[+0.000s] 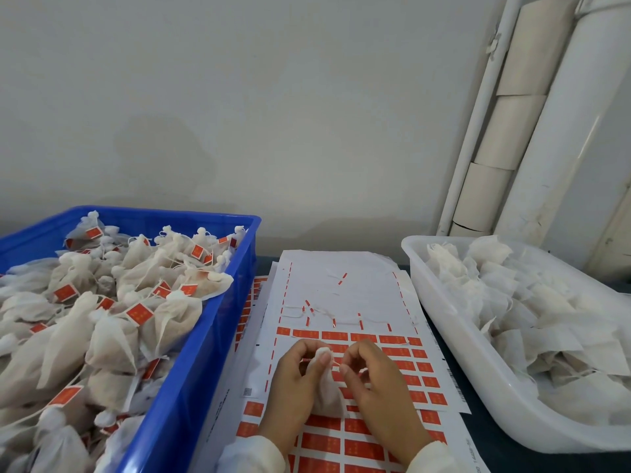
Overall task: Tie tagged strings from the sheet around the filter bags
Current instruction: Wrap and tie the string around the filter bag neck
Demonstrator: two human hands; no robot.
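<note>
Over the white sheet of orange-red tags, the person holds a small white filter-paper bag upright. The left hand curls round its gathered neck, thumb and fingers pinching just below the puffed top. The right hand pinches a thin white string that runs to the neck.

To my eye the knot is being drawn tight. It would go best if the left hand kept the neck bunched firmly while the right pulled the string straight out sideways, so the loop bites below the puff and does not slip off.

The blue plastic crate of tied, tagged bags sits to the left, and the white plastic tub of untied bags to the right.
</note>
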